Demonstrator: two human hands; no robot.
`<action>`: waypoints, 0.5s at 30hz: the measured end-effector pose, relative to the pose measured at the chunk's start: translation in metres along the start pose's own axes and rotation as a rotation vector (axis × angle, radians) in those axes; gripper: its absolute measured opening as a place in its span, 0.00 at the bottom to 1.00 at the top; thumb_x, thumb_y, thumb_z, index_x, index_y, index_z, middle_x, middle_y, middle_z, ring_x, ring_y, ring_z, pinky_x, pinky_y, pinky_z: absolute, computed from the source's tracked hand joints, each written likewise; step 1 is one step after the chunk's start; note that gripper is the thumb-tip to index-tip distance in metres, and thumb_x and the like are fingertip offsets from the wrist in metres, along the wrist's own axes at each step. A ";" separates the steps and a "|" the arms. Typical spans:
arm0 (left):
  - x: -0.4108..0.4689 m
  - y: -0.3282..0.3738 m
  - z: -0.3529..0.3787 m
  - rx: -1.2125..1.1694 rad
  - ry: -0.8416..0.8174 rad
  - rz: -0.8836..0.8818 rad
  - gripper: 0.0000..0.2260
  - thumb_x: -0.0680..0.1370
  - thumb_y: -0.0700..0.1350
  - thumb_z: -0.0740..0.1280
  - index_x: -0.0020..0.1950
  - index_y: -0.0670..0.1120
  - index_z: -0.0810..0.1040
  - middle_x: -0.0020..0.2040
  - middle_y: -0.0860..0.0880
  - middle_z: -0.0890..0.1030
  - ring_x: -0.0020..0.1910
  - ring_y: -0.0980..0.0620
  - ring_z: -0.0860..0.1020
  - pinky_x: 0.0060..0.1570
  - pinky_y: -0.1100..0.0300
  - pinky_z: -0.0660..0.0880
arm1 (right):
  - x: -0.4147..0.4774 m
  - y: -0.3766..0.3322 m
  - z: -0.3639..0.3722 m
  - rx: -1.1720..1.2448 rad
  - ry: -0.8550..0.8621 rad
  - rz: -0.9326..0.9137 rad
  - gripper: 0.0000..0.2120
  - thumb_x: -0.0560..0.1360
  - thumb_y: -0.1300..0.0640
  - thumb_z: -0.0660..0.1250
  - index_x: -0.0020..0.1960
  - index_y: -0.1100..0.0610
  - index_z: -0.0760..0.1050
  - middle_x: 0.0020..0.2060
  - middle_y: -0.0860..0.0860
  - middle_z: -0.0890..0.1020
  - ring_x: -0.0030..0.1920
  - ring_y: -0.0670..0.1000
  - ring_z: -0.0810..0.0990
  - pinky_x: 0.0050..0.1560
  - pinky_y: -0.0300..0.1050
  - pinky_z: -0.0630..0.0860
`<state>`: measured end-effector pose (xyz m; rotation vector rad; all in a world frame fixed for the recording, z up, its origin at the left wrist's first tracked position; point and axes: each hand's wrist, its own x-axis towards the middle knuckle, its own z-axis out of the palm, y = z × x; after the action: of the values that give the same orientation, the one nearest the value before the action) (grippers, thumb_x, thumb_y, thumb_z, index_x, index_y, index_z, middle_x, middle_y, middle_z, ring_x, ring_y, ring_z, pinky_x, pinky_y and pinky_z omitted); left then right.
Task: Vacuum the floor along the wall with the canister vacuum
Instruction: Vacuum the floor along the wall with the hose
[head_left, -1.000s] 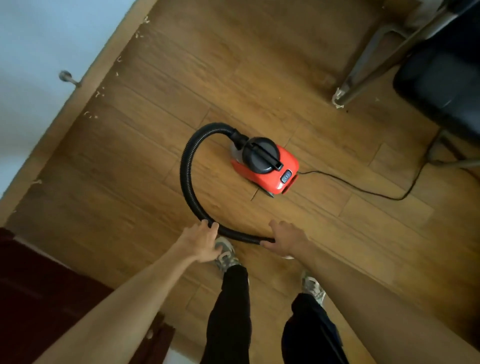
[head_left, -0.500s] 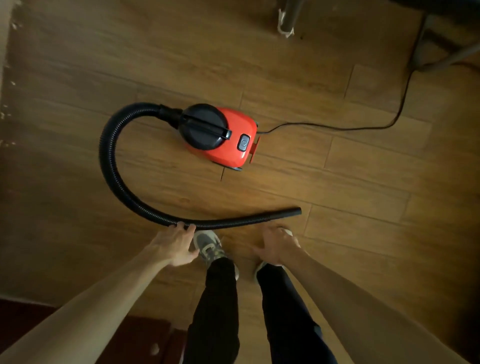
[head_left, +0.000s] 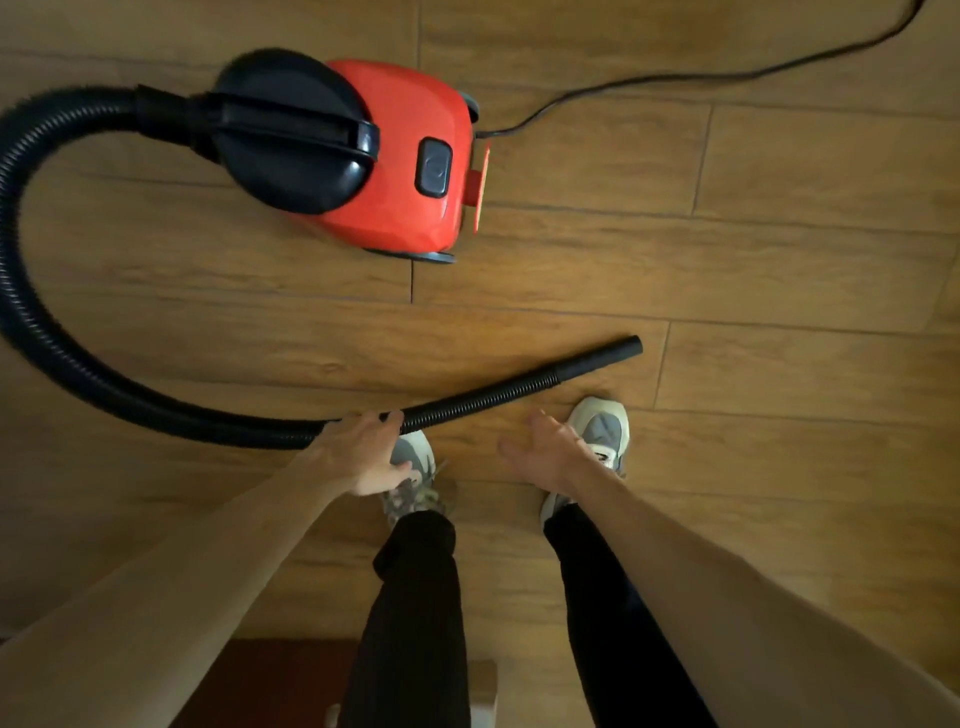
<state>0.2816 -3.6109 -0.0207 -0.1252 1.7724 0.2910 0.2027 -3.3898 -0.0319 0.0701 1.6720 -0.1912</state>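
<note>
The red vacuum (head_left: 405, 156) stands on the wood floor (head_left: 779, 312); its black hose (head_left: 478, 399) curves round to our feet. Our left hand (head_left: 363, 457) has its grip curled over the hose. Our right hand (head_left: 550, 457) hovers beside it, grip spread, empty.

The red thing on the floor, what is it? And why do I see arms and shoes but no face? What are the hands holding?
There is only one picture. It comes from a camera worn on a person's head and looking down, so you see their body from above. The red thing is a canister vacuum standing on the wooden floor. Its long black hose curls round to the person, and a thin power cord runs off behind it. The left hand lies on the hose; whether it grips is hard to tell. The right hand is open, fingers spread, holding nothing. The hose end is near the right shoe.
</note>
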 end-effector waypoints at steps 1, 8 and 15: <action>0.009 -0.003 0.004 0.010 0.000 0.000 0.27 0.80 0.60 0.60 0.73 0.45 0.63 0.57 0.46 0.74 0.52 0.46 0.77 0.49 0.54 0.76 | 0.011 0.003 0.005 0.032 -0.003 0.011 0.36 0.73 0.34 0.61 0.74 0.52 0.62 0.68 0.58 0.71 0.66 0.61 0.72 0.64 0.55 0.72; 0.062 -0.019 0.025 0.036 0.025 0.001 0.25 0.81 0.58 0.60 0.72 0.45 0.62 0.65 0.42 0.70 0.63 0.42 0.72 0.59 0.48 0.74 | 0.078 0.019 0.027 0.197 0.003 0.115 0.39 0.71 0.33 0.64 0.74 0.54 0.63 0.70 0.58 0.68 0.68 0.61 0.69 0.67 0.53 0.70; 0.097 -0.043 0.043 0.051 0.006 0.004 0.24 0.80 0.56 0.63 0.70 0.45 0.63 0.61 0.43 0.73 0.58 0.42 0.75 0.55 0.46 0.76 | 0.142 0.015 0.047 0.656 0.235 0.286 0.33 0.75 0.38 0.65 0.70 0.59 0.65 0.64 0.59 0.75 0.62 0.61 0.76 0.62 0.49 0.74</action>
<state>0.3108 -3.6338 -0.1292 -0.0856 1.7847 0.2481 0.2354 -3.3919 -0.1785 0.8456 1.7464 -0.5231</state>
